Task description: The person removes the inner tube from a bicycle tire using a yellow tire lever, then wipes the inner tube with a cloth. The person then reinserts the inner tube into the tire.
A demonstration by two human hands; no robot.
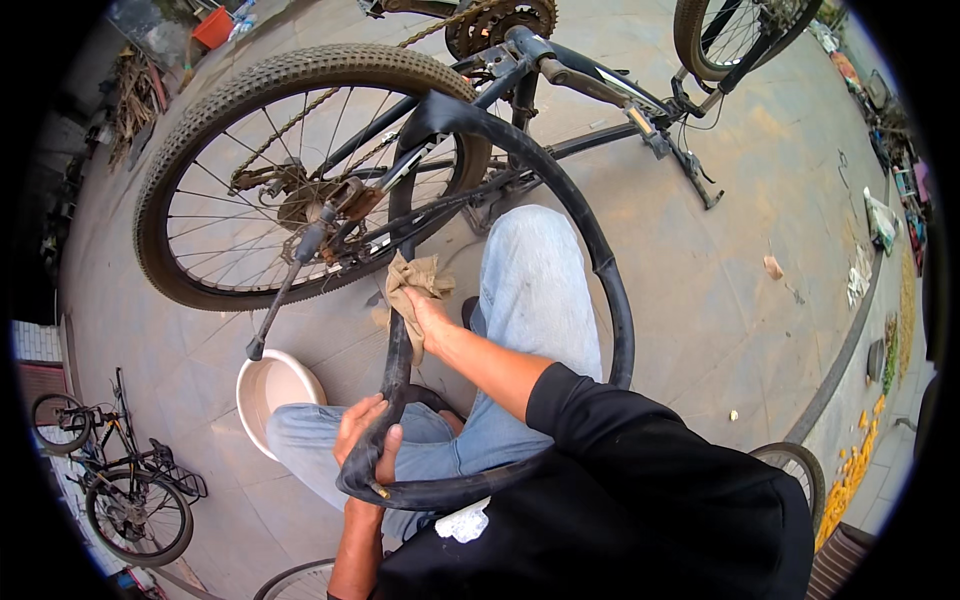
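A black bicycle inner tube, partly inflated, loops around my bent knee and across my lap. Its brass-coloured valve sticks out at the bend near my waist. My left hand is closed around the tube just above that bend, thumb on one side and fingers on the other. Higher up the same stretch, my right hand presses a crumpled tan cloth around the tube. Just beyond lies a bicycle on its side, its knobbly rear wheel still fitted; the tube overlaps this wheel in view.
A white basin stands left of my knee. Another bicycle is at the far left. Part of a wheel shows at lower right. A red bucket sits at the back left. Assorted clutter lines the right edge, beside yellow scraps.
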